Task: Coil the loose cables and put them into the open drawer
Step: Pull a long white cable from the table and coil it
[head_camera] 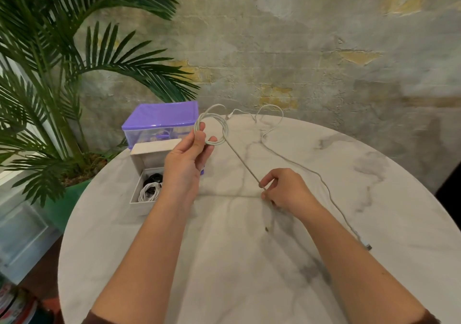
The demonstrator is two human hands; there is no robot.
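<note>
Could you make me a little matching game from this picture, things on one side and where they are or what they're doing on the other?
Things:
1. left hand
2. right hand
3. black cable
4. storage box

States:
A. purple-topped, at the table's far edge
B. coiled in the open drawer
C. holds up a white coil
D. pinches a taut strand above the table

Pairs: 1-C, 2-D, 3-B, 4-A

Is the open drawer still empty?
No, the open drawer already holds a coiled white cable and a coiled black cable.
</note>
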